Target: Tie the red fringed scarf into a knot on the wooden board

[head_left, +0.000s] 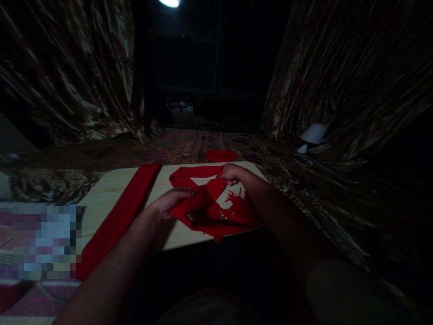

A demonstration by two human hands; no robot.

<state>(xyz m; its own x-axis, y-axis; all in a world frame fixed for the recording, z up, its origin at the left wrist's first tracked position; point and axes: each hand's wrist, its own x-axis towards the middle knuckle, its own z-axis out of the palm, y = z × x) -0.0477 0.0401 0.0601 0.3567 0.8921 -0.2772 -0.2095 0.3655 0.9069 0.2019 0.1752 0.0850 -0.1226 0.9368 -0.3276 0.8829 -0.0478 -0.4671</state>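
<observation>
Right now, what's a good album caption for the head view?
Left hand and right hand hold a fringed red scarf over a table.

Fringed red cloth (208, 194): part gripped in right hand (232, 174) concealed; right end runs behind the forearm.
Left hand (174, 201): some fingers hidden by cloth.
Red strip (125, 214), left of left hand: lower part overlapped by forearm.
Pixelated patch (47, 241), farther left: contents illegible.
Pale item (182, 108), well beyond both hands: too dim to identify.
Light (169, 2), farther beyond: cropped by top edge.
Curtain (341, 67), beyond right hand: cropped above.
</observation>
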